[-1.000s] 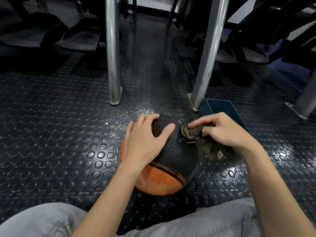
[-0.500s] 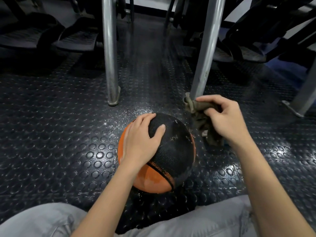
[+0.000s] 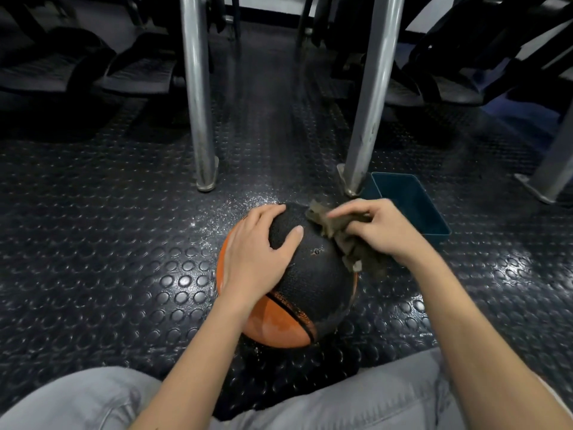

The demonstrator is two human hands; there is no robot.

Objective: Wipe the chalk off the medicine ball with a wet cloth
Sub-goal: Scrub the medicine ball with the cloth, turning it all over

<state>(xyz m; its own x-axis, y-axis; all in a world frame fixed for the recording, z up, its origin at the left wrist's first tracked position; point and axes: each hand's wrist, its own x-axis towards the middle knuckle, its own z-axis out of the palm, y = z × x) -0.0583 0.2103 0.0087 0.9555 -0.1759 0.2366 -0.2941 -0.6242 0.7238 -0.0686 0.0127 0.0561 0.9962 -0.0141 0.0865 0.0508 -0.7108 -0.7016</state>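
A black and orange medicine ball [image 3: 313, 280] rests on the studded rubber floor between my knees. My left hand [image 3: 257, 252] lies spread over its upper left side, fingers curled over the top, steadying it. My right hand [image 3: 376, 228] grips a crumpled brownish cloth [image 3: 339, 235] and presses it against the ball's upper right side. Part of the cloth hangs down under my palm. White chalk specks dust the floor just behind the ball.
A dark teal plastic tub [image 3: 409, 206] sits on the floor just right of my right hand. Two metal posts [image 3: 198, 97] [image 3: 367, 100] stand behind the ball, a third [image 3: 555, 169] at far right. Dark machine pedals fill the background.
My right hand had lifted the cloth off the ball toward the right post; it has now come back down and presses the cloth on the ball's upper right. The left hand stayed put.
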